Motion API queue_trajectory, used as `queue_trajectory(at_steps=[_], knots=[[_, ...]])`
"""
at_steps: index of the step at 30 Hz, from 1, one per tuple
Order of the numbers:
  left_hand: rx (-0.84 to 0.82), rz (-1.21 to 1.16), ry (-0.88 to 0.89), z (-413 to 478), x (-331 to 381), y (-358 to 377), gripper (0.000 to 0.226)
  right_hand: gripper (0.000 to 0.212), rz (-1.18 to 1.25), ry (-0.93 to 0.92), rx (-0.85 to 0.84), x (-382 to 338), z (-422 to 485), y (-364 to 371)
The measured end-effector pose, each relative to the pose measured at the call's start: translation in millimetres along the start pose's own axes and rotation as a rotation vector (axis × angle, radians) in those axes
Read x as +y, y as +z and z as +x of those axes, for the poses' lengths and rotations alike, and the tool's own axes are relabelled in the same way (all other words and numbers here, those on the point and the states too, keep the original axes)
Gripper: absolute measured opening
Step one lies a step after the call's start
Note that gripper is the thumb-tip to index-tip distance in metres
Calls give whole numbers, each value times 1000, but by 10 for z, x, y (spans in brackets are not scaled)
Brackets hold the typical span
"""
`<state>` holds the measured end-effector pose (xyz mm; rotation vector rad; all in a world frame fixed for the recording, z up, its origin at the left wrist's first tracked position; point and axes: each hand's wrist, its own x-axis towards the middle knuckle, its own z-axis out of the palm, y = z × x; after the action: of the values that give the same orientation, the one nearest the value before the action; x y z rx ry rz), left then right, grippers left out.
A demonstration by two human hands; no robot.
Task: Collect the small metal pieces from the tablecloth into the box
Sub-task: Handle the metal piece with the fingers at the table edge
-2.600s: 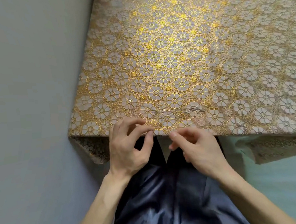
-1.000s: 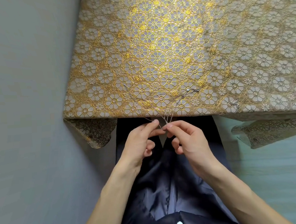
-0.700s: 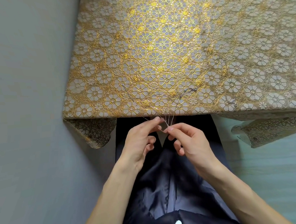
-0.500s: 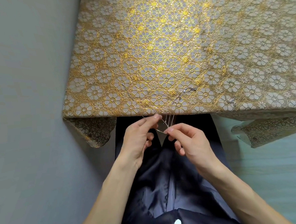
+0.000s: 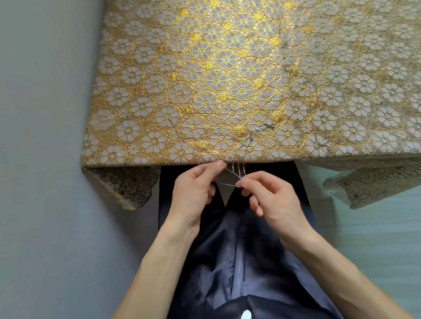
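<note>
Thin silver chains [image 5: 237, 171] hang over the near edge of the gold flower-patterned tablecloth [image 5: 223, 67]. My left hand [image 5: 194, 192] pinches one strand between thumb and forefinger just below the edge. My right hand [image 5: 271, 197] pinches the gathered strands a little lower and to the right. More small metal pieces lie on the cloth: a clasp cluster [image 5: 259, 131], a piece near the right edge [image 5: 324, 143] and a thin pin-like piece at the left [image 5: 170, 120]. No box is in view.
The cloth's corners hang down at the left [image 5: 129, 186] and right [image 5: 369, 186]. My dark-trousered lap [image 5: 234, 251] lies under the hands. A grey wall or floor fills the left side [image 5: 32, 170].
My hands dropped from the cloth's edge to just below it and now hold the chains, pulled over the edge. My left hand has shifted slightly up and left, stretching a strand.
</note>
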<state>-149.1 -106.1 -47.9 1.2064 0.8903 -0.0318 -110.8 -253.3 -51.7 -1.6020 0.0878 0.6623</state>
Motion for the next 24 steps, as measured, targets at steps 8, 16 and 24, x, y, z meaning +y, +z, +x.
queue_trajectory(at_steps=[8,16,24], knots=[[15,-27,22,-14,-11,-18,20,21,35,29,58,0,-7,-51],[-2,-35,20,-27,-12,-47,9,19,47,22,37,15,-9,-96],[53,-25,16,1,-45,-124,7,19,-2,30,-16,92,-14,-114]])
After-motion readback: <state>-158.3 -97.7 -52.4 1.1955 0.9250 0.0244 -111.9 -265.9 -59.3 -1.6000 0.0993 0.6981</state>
